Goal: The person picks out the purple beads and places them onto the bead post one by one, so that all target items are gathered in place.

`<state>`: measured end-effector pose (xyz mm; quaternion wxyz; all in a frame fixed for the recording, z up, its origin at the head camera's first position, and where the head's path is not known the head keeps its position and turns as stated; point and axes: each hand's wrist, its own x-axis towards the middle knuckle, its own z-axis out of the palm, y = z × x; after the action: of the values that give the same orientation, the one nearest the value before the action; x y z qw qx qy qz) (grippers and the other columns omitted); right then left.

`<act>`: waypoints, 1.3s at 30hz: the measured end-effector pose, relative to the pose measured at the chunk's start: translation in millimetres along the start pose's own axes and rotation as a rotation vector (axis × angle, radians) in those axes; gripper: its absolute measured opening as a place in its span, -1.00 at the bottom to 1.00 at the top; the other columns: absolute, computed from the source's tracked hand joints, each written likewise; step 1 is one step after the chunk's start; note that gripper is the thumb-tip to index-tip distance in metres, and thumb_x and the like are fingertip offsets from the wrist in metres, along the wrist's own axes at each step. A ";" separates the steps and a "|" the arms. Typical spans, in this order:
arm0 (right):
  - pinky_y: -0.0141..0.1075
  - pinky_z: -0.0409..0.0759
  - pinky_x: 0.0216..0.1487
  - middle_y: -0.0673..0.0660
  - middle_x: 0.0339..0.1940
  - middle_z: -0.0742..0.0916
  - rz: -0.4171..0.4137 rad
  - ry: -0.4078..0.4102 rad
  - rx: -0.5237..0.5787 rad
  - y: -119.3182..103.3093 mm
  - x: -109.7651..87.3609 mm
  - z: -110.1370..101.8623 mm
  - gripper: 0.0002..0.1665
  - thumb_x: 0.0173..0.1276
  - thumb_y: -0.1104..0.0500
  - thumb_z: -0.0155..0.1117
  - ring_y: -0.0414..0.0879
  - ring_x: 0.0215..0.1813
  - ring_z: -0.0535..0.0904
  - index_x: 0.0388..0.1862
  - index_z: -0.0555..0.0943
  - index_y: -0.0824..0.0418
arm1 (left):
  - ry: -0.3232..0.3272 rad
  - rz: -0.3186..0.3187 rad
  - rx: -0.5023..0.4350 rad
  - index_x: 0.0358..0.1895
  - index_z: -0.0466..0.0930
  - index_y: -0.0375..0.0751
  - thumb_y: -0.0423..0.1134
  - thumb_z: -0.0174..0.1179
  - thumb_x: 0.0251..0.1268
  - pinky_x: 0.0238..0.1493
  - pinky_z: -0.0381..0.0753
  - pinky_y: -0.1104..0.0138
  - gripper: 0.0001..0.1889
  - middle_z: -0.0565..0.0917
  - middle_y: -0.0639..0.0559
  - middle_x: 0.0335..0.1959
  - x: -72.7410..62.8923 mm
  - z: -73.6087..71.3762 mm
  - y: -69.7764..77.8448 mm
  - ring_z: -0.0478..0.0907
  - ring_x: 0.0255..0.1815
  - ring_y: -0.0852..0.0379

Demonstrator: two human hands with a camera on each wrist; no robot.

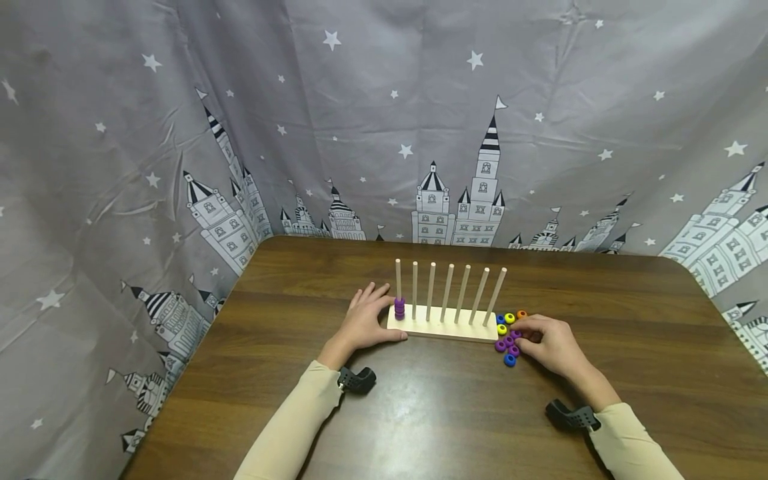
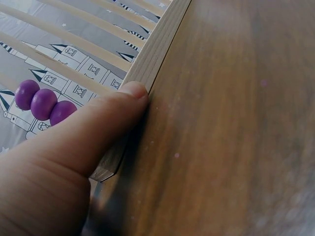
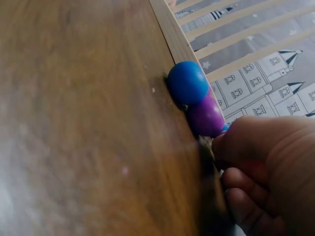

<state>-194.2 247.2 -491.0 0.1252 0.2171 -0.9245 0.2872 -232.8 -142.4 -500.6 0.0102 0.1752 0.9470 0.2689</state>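
A pale wooden base with a row of upright pegs stands on the table. Three purple beads are stacked on its leftmost peg. My left hand rests at the base's left end, thumb along the front edge and the other fingers stretched out beyond the back left corner. In the left wrist view the thumb presses against the base's edge. At the right end, my right hand has thumb and forefinger around a purple bead in the loose pile; in the right wrist view the fingertips hide it.
Around the right hand lie more loose beads: purple, yellow, blue and an orange one. Some sit right beside the base's right end. The brown wooden table meets a grey castle-print curtain at the back.
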 end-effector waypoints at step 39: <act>-0.53 0.59 -0.33 0.19 -0.26 0.85 0.129 0.090 0.090 -3.0 -0.3 2.5 -0.79 0.06 0.38 0.55 -0.48 -0.33 0.57 -0.28 0.81 0.25 | 0.005 0.005 0.005 0.30 0.59 -0.07 0.25 0.52 -0.10 0.68 -0.16 -0.19 -0.16 0.29 -0.18 0.60 -0.7 -0.7 0.9 0.00 0.68 -0.30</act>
<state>-192.8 243.6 -491.7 0.1379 0.1492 -0.9163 0.3453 -231.9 -142.3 -499.6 0.0067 0.1768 0.9474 0.2668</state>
